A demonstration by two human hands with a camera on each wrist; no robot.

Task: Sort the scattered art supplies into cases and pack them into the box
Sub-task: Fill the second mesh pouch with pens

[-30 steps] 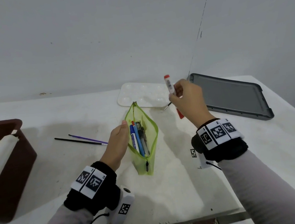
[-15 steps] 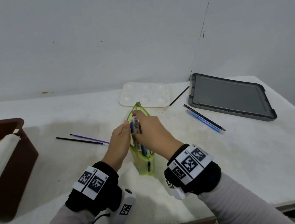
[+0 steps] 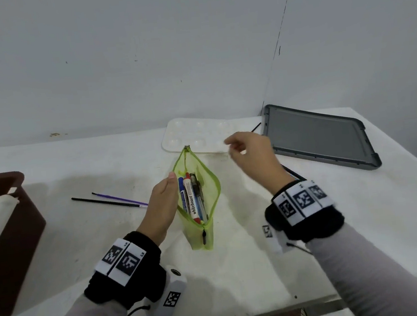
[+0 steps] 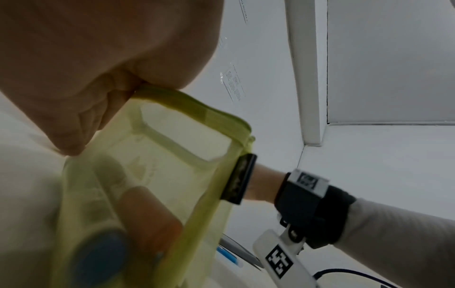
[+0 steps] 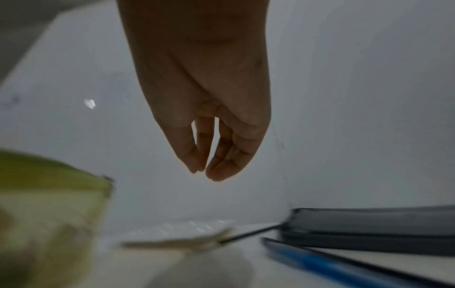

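Pouch: the green mesh pouch stands on the white table with its zip mouth gaping upward, long axis running away from the person toward the wall
Contents: a red-capped whiteboard marker, a blue marker and some pens lie lengthwise inside, caps toward the far end
Left hand: the left hand pinches the pouch's near-left rim between thumb and fingers – the left wrist view shows the green edge tucked into the grip – and holds the mouth open
Right hand: the right hand hangs in the air beyond and to the right of the pouch, fingers loosely curled with the tips close together, holding nothing
Next targets: a blue pen and a black pencil lie side by side on the table beside the grey tray, under and just past the right wrist; both run diagonally, roughly parallel to the tray's near edge
Key relation: those two lie to the right of the pouch, close below the right hand's fingers and far from the left – so the free right hand looks the likely one to take them, gripping across the shafts
Further out: a black brush and a purple brush lie left of the pouch, the white palette behind it, the brown box at the table's left edge
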